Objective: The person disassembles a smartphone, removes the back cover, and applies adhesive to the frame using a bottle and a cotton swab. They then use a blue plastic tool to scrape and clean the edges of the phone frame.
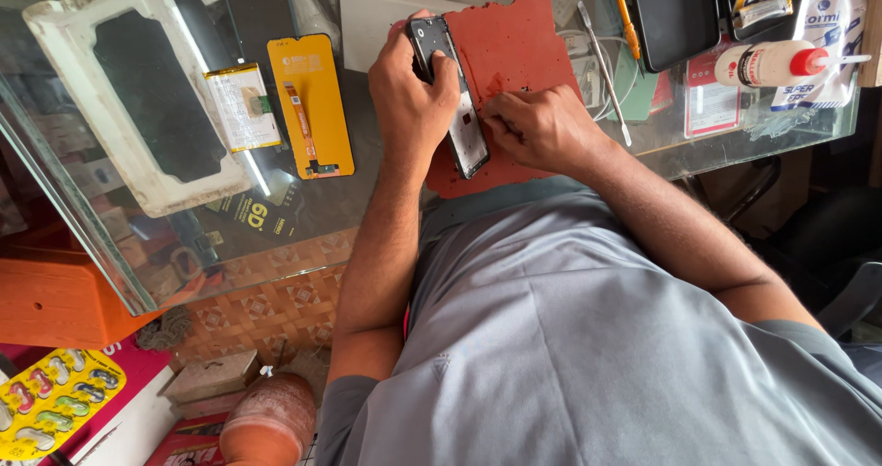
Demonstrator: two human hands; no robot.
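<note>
My left hand [409,94] grips a black phone frame [450,94] with its back open, holding it on edge over a red work mat [524,48]. My right hand [537,128] rests against the lower side of the phone frame, fingers curled and pressed to it; I cannot tell if a small tool is between them. Both forearms reach up from my grey shirt toward the glass table [303,209].
An orange phone screen part [310,103] and a flat battery [243,106] lie left of the mat. A white foam tray [138,89] sits far left. A white glue bottle with red cap [776,62], a black tablet [675,16], a metal pry tool [604,71] lie right.
</note>
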